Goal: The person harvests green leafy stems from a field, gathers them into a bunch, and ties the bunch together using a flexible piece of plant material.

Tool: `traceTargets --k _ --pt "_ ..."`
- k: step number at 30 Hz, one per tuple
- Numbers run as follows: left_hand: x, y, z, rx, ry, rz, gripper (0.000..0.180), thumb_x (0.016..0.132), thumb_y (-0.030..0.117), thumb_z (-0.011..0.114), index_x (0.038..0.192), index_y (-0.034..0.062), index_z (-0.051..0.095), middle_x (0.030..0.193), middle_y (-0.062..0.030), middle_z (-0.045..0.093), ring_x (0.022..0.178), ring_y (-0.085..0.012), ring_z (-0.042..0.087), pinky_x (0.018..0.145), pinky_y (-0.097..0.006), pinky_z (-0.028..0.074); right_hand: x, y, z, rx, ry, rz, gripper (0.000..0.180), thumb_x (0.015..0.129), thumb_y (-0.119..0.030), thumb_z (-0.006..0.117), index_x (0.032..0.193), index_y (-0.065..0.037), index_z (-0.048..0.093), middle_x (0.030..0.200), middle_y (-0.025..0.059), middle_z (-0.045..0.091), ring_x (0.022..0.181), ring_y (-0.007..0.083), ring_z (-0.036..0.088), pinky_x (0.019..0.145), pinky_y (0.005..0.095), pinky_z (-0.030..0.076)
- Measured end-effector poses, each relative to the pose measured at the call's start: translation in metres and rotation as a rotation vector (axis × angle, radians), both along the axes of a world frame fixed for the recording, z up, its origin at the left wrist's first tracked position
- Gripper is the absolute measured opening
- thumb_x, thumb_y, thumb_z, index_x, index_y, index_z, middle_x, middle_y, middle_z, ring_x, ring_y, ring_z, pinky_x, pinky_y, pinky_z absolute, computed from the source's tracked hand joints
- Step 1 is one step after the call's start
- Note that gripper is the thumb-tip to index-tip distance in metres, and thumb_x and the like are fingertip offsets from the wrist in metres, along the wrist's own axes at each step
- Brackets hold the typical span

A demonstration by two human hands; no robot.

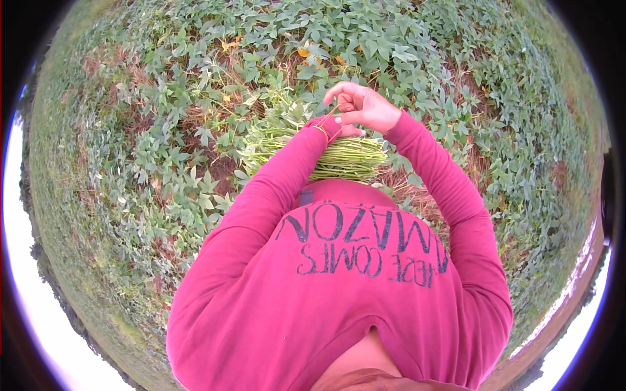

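Note:
A thick bundle of green leafy stems (355, 159) lies crosswise in front of my body, cut ends to the right and leaves toward the far left. Across its top rests my left hand (351, 131), its thumb showing over the stems and its other fingers hidden. Thin orange-red rubber bands (321, 130) circle the left sleeve cuff. Just above that wrist, my right hand (363, 107) has its fingers curled, pinching a stretched band that runs up from the cuff.
Low, dense leafy vines (169, 130) spread all around, with dry brown straw (411, 195) and some yellowed leaves (304, 52) among them. A pale strip and bare soil (577, 280) run along the far right edge.

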State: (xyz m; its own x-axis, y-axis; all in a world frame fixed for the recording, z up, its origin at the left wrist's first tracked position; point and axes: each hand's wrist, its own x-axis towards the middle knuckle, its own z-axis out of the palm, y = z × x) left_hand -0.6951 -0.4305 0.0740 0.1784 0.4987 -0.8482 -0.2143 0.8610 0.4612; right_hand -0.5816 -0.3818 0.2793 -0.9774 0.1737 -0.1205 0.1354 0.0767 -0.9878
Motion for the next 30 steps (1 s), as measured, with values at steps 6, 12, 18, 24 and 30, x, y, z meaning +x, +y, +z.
traceTargets --k 6,12,18,24,30 --pt "0.01 0.003 0.014 0.044 0.072 -0.072 0.057 0.092 0.048 0.055 0.126 0.0031 0.063 0.125 -0.0176 0.065 0.109 -0.026 0.063 0.096 -0.041 0.047 -0.058 0.001 0.019 1.09 -0.151 -0.039 0.022 0.077 -0.017 0.07 0.098 -0.012 0.074 0.115 0.0092 0.059 0.101 0.0283 0.063 0.086 0.0442 0.053" --pt "0.004 -0.014 0.02 0.062 0.172 -0.203 0.057 0.091 0.048 0.055 0.126 0.0037 0.063 0.125 -0.0174 0.064 0.11 -0.026 0.063 0.096 -0.042 0.047 -0.041 -0.015 0.087 1.343 -0.137 0.693 0.046 0.054 -0.046 0.085 0.087 -0.015 0.078 0.127 0.0004 0.057 0.137 0.0309 0.036 0.115 0.0586 0.024" --pt "0.011 -0.014 0.055 0.116 0.418 -0.564 0.057 0.09 0.047 0.056 0.127 0.0043 0.063 0.126 -0.0172 0.064 0.11 -0.026 0.063 0.097 -0.042 0.047 -0.054 -0.023 0.092 1.224 -0.29 0.976 0.054 0.049 -0.051 0.089 0.083 -0.012 0.072 0.104 0.0012 0.067 0.087 0.0202 0.065 0.083 0.0391 0.038" --pt "0.029 -0.016 0.083 0.156 0.551 -0.814 0.057 0.09 0.046 0.056 0.128 0.0049 0.062 0.127 -0.017 0.063 0.111 -0.026 0.062 0.097 -0.042 0.046 -0.071 0.051 0.01 1.128 -0.429 0.672 0.119 0.044 -0.06 0.091 0.138 -0.002 0.046 0.13 0.0162 0.058 0.126 0.0341 0.054 0.116 0.0525 0.028" --pt "-0.019 -0.013 0.047 0.123 0.464 -0.948 0.053 0.085 0.042 0.058 0.127 0.0097 0.064 0.125 -0.0127 0.065 0.108 -0.0245 0.063 0.095 -0.041 0.047 0.07 -0.024 -0.006 0.534 -0.607 0.108 0.127 0.05 -0.046 0.095 0.145 0.009 0.029 0.143 0.0263 0.043 0.131 0.0377 0.047 0.109 0.0394 0.041"
